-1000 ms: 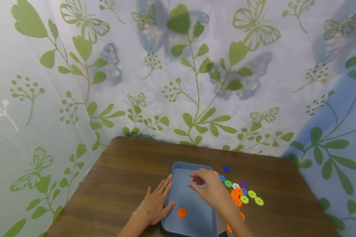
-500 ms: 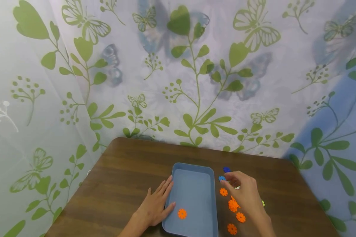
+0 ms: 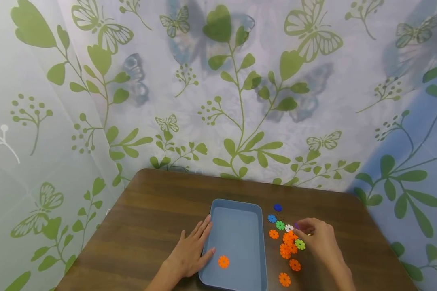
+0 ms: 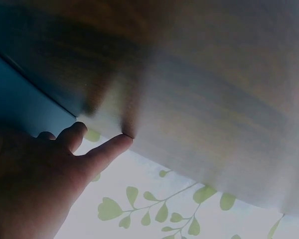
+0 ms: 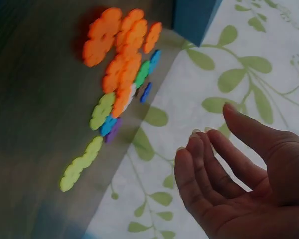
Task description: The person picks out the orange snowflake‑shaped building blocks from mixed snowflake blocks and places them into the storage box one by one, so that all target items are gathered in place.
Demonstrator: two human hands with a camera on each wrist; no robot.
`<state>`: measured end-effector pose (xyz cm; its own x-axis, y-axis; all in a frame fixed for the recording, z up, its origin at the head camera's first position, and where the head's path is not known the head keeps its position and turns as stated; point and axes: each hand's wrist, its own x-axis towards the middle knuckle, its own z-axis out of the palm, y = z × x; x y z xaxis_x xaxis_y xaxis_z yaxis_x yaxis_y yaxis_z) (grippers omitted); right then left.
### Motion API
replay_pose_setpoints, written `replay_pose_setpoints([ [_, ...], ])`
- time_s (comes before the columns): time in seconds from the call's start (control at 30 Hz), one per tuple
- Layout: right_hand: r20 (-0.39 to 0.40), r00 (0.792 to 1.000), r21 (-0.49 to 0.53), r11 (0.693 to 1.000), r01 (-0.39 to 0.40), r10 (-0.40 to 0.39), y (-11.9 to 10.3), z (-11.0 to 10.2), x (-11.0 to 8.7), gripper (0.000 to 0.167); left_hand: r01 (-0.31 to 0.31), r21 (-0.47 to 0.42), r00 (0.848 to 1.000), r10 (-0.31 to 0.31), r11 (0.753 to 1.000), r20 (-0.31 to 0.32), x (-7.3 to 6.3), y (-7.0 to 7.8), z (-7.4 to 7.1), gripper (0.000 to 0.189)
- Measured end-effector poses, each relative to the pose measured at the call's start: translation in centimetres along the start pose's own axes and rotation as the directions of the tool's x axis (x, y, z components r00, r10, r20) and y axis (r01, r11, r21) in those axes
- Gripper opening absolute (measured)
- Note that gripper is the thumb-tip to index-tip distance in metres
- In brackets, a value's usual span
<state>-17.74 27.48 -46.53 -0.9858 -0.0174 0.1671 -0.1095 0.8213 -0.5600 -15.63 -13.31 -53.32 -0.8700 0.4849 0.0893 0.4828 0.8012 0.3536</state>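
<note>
A blue-grey rectangular tray (image 3: pixel 238 230) lies on the table, with one orange notched plastic disc (image 3: pixel 223 262) inside near its front left. My left hand (image 3: pixel 189 250) rests along the tray's left rim with fingers stretched out, as the left wrist view also shows. To the right of the tray, my right hand (image 3: pixel 322 240) hovers at the scattered discs, thumb and fingers bent but apart. Nothing shows between them in the right wrist view. Orange discs (image 3: pixel 286 249), a white one (image 3: pixel 289 228) and a purple one (image 3: pixel 296 226) are nearest; the hand hides others.
Between tray and hand lie a green disc (image 3: pixel 280 225), a light blue disc (image 3: pixel 272 218) and a dark blue disc (image 3: pixel 277 207). Yellow-green discs (image 5: pixel 81 164) show in the right wrist view. Behind the brown wooden table (image 3: pixel 167 194) hangs a leaf-patterned curtain (image 3: pixel 189 157).
My right hand has moved from above the tray rightward, over to the far side of the disc group. The left hand and the orange disc in the tray have stayed put.
</note>
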Motion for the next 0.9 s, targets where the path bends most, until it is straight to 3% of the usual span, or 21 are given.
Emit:
replay_pose_setpoints([
  [0.27, 0.082, 0.994, -0.014, 0.997, -0.070, 0.071, 2.3, 0.3, 0.6, 0.023, 0.042, -0.016, 0.998, -0.041, 0.999, 0.055, 0.2, 0.3, -0.4, 0.078],
  [0.47, 0.147, 0.982, -0.009, 0.993, -0.118, 0.118, 3.9, 1.1, 1.0, 0.031, 0.047, -0.027, 0.997, -0.046, 0.999, 0.057, 0.2, 0.3, -0.3, 0.078],
  [0.9, 0.161, 0.978, -0.040, 0.991, -0.128, 0.133, 4.7, 2.3, 1.7, 0.034, 0.035, -0.038, 0.998, -0.033, 0.999, 0.054, 0.3, 0.3, -0.4, 0.078],
])
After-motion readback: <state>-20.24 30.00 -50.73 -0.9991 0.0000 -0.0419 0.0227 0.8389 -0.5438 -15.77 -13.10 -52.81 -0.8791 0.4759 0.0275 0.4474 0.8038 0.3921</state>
